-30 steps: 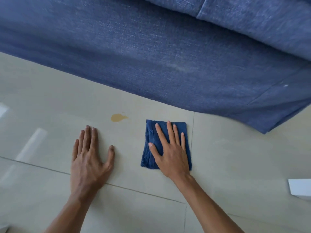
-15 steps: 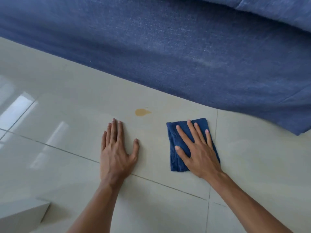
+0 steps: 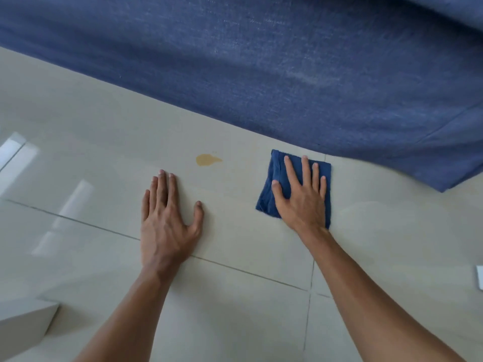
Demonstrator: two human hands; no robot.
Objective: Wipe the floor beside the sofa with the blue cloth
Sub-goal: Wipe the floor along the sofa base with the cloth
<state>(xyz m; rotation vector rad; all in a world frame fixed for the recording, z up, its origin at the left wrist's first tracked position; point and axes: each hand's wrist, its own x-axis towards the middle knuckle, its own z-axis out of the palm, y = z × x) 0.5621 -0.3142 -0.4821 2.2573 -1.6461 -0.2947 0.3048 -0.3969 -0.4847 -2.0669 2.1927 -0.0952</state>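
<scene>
Fingers [image 3: 291, 169] of the right hand [image 3: 304, 202] were spread flat & pressed down on the blue cloth [image 3: 270, 197], gripping nothing, just palm on top. Cloth was folded into a rough rectangle, lying on the tiled floor [image 3: 104, 126] just beside the sofa [image 3: 261, 61], its far edge close to the sofa's bottom hem w/ a thin strip of tile between. Left hand [image 3: 167, 223] lay flat on bare tile, fingers straight & close together, thumb out to the right, holding nothing; well apart from the cloth. Yellow-brown spill [image 3: 206, 159], small & teardrop-shaped, sat on the tile between the two hands but farther off, nearer the sofa, to the left of the cloth & not touching it. Both forearms were bare. Grout lines ran under the left wrist & crossed near the right forearm. White box-like thing [image 3: 23, 325] at near left, another white edge [image 3: 479, 280] at far right, too cut off to tell what.
</scene>
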